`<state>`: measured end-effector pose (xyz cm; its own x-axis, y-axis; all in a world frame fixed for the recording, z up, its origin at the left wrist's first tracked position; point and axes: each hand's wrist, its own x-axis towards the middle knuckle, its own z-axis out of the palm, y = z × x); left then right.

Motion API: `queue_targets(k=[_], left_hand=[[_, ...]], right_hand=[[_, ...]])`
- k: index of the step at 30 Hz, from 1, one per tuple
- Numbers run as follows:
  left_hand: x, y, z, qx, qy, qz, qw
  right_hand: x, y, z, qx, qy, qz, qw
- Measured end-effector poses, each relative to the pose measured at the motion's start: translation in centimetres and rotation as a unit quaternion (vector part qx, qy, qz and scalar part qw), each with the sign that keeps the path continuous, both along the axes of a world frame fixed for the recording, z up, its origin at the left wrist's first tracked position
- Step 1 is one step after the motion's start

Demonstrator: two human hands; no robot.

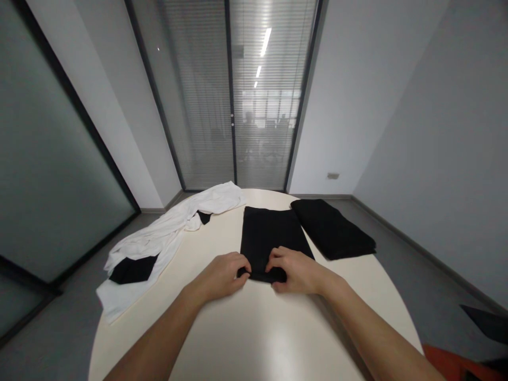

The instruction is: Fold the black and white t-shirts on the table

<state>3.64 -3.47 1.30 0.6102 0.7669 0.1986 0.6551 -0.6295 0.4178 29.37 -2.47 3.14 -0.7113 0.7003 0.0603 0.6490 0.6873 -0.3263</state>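
A black folded cloth, seemingly a garment (272,230), lies flat in front of me, its near edge turned up into a small roll. My left hand (227,272) pinches the left end of that near edge between thumb and fingers. At the right end, my right hand (291,270) grips the same edge, fingers curled over the top and thumb below. Both hands rest low over the table, a short gap apart. The cloth's underside is hidden.
A second folded black cloth (333,230) lies to the right on the round cream table (257,338). White clothing with black patches (170,227) sprawls along the left edge. An orange object (456,365) shows at the lower right, beyond the table.
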Motion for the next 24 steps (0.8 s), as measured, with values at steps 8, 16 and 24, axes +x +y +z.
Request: queue_targets(k=[8,16,24], left_hand=[[-1.2,-0.1,1.2,-0.133,0.013,-0.001,0.991],[-1.0,1.3,-1.7,0.038,-0.053,0.029,0.997],[-0.7,2.5,-4.0,0.066,-0.042,0.136,0.988]], right_hand=[[-1.7,-1.4,0.3,-0.166,0.025,0.085,0.982],[-3.0,-2.9,0.8,-0.312,0.063,0.15,0.936],[0.6,1.6,-2.1,-0.002,0.058,-0.064,0.996]])
